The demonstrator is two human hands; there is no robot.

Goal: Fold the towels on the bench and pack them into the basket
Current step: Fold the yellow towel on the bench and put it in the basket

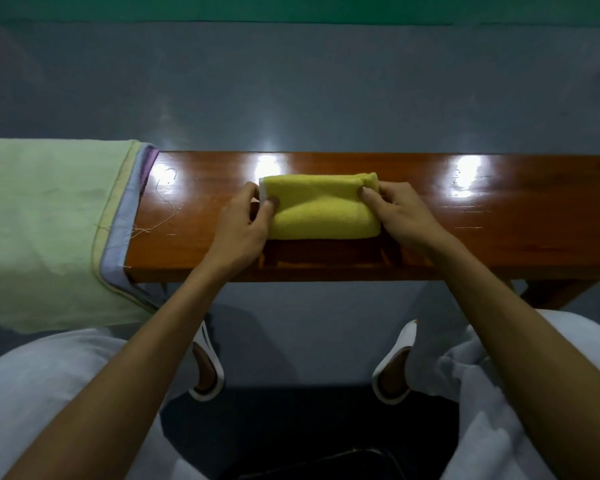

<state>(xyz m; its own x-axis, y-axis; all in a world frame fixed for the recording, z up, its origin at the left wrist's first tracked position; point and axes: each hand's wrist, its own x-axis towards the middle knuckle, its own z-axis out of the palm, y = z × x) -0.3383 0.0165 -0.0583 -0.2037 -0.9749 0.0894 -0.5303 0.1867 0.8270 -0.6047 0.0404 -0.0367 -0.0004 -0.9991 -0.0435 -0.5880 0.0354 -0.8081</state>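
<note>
A yellow towel [321, 206], folded into a thick small rectangle, lies on the glossy wooden bench [499, 244] in the middle of the view. My left hand [245, 225] pinches its left end, thumb on top and fingers behind the white edge. My right hand [400, 211] pinches its right end, thumb pressed on the upper right corner. A stack of unfolded towels [45, 230], pale green on top with blue and purple ones beneath, drapes over the bench's left end. No basket is in view.
Loose threads [163, 209] lie on the bench beside the stack. Grey floor [291, 91] stretches beyond the bench. My knees in white cloth and feet in white slippers [207, 368] are below the bench's near edge.
</note>
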